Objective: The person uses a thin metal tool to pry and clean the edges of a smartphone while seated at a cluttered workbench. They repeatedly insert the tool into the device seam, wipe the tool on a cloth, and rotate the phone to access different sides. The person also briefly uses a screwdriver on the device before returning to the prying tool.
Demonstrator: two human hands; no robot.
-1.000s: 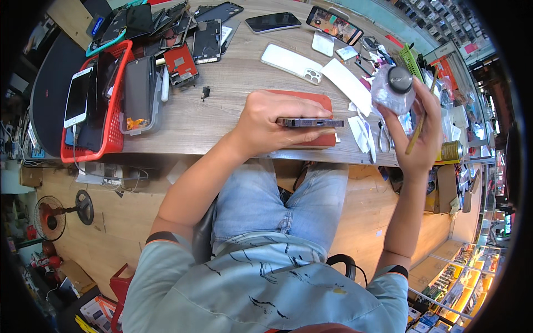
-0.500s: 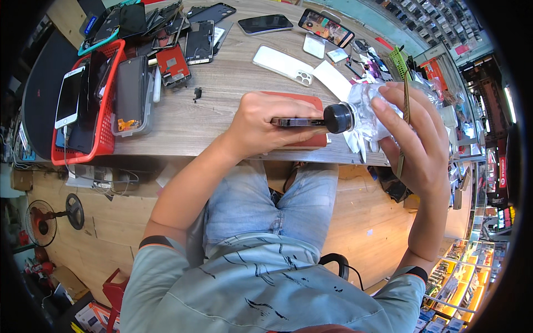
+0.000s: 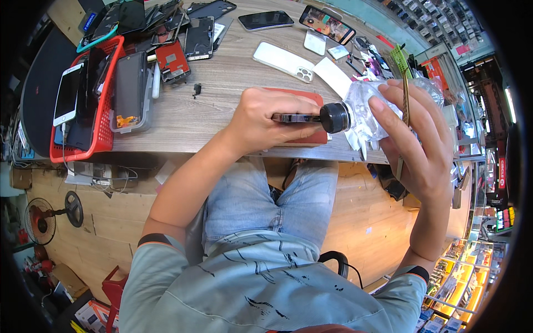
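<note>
My left hand is wrapped round a dark phone, held edge-on above a red rectangular block. My right hand grips a clear, crinkled plastic bottle, tipped sideways, along with a thin brownish stick-like tool. The bottle's black cap is at the right end of the phone, seemingly against it. White paper strips lie behind the bottle.
A red basket with phones and a clear box stand left, below a pile of phone parts. A white phone, a dark phone and a propped phone with lit screen are at the back. Clutter fills the right.
My right hand has brought the bottle leftward and turned it from upright to sideways, putting its cap at the phone's end. My left hand still grips the phone.
</note>
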